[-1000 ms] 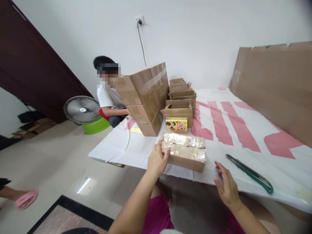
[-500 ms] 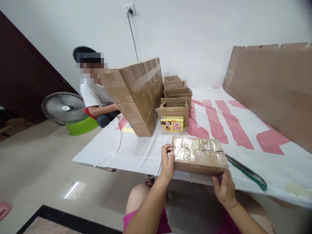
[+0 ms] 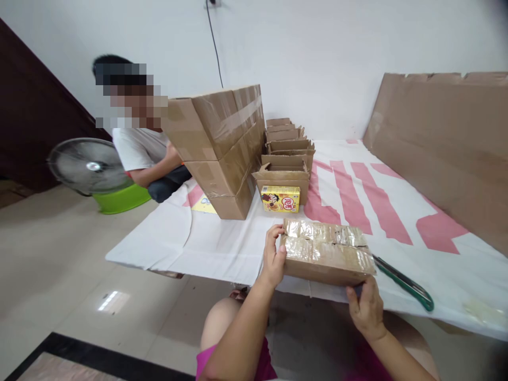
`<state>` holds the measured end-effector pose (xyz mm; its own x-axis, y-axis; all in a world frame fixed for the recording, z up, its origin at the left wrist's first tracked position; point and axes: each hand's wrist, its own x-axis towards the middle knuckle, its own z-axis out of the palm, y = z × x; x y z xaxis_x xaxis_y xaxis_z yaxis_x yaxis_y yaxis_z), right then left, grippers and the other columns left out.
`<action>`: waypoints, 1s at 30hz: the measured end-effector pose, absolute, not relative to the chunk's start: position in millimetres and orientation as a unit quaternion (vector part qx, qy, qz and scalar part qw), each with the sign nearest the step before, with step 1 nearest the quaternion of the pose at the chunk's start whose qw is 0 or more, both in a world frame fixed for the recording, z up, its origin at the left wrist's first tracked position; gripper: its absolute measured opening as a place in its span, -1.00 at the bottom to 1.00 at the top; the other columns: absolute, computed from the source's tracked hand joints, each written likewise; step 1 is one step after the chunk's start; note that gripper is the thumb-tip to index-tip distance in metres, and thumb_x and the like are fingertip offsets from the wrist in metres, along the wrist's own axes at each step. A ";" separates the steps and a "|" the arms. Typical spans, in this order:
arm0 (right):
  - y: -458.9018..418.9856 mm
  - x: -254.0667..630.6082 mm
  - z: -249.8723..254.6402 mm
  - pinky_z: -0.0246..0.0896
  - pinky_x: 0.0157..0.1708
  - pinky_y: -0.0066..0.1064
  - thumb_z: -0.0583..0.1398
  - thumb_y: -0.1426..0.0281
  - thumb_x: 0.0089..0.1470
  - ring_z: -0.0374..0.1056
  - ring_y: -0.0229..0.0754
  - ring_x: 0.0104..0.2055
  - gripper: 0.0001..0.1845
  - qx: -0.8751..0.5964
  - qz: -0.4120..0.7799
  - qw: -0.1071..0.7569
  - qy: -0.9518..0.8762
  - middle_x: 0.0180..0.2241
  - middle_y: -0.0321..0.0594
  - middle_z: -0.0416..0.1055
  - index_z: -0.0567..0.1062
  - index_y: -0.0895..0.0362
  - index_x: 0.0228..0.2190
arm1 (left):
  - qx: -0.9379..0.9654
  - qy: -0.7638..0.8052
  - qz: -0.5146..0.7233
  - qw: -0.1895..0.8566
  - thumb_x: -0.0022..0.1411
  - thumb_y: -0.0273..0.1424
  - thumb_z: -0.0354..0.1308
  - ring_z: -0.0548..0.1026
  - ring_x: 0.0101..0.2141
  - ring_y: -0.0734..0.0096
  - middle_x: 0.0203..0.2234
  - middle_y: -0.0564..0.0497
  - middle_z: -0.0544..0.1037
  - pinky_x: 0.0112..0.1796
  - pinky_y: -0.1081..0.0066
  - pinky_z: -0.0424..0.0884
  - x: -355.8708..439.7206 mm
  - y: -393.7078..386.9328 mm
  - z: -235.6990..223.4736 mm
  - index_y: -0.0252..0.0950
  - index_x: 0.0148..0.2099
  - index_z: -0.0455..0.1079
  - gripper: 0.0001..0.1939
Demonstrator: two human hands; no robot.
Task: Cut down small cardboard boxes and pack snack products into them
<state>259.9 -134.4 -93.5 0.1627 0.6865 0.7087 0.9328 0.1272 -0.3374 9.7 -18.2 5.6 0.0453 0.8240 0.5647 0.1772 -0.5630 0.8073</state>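
Note:
A flat cardboard box [image 3: 329,254] with shiny clear tape across its top lies at the near edge of the cloth-covered table. My left hand [image 3: 273,257] is closed round its left end, thumb on the near side. At the lower right corner my right hand [image 3: 367,307] grips the box, with its fingertips partly hidden beneath it. A green utility knife [image 3: 408,286] lies just right of the box. Behind the box stands a small yellow printed carton [image 3: 280,199], in front of a row of open cardboard boxes [image 3: 282,180].
Taped cardboard boxes [image 3: 222,174] form a tall stack left of centre. Another person [image 3: 138,143] crouches beyond it, near a fan [image 3: 85,165] and a green basin [image 3: 121,199]. A large cardboard sheet [image 3: 444,143] leans at the right. The table [image 3: 159,248] has a white and pink cloth.
The view has shifted slightly, and the other person appears larger and further left, with the arm drawn up. My hands keep their hold on the box, which has barely moved.

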 end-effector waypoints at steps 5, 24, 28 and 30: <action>-134.8 260.9 -94.5 0.34 -0.28 -0.07 -0.01 0.16 0.27 0.34 0.08 -0.24 -0.57 -0.649 -0.154 0.403 -0.627 -0.28 0.01 0.34 0.26 0.20 0.02 | 0.706 0.332 0.566 0.265 0.27 0.14 -0.10 0.28 0.17 0.02 0.08 -0.19 0.31 0.18 0.04 0.19 1.0 -11.4 12.7 -0.21 -0.04 0.28 -0.46; -130.4 361.9 -31.0 0.29 -0.01 0.00 0.04 0.10 0.21 0.40 0.13 -0.04 -0.57 -0.694 -0.068 0.279 -0.660 -0.12 0.00 0.52 0.52 0.14 -0.15 | 0.746 0.325 0.526 0.247 0.34 0.01 -0.09 0.21 0.20 0.05 0.15 -0.19 0.26 0.19 0.00 0.12 -12.3 -16.9 13.9 -0.20 0.04 0.27 -0.55; -129.2 396.1 -45.2 0.33 -0.13 0.04 0.04 0.07 0.12 0.43 0.20 -0.14 -0.48 -0.758 -0.061 0.133 -0.635 -0.14 0.02 0.54 0.54 0.15 -0.11 | 0.725 0.322 0.543 0.275 0.35 0.01 -0.10 0.23 0.19 0.07 0.15 -0.19 0.25 0.18 0.02 0.16 -7.1 -15.9 6.7 -0.20 0.06 0.25 -0.55; -129.6 403.6 -50.3 0.34 -0.14 0.01 0.01 0.14 0.13 0.44 0.17 -0.17 -0.50 -0.760 -0.049 0.119 -0.637 -0.18 0.05 0.54 0.53 0.18 -0.11 | 0.725 0.318 0.545 0.276 0.36 0.00 -0.11 0.23 0.19 0.08 0.15 -0.19 0.25 0.18 0.02 0.16 -6.2 -16.3 5.7 -0.20 0.07 0.24 -0.55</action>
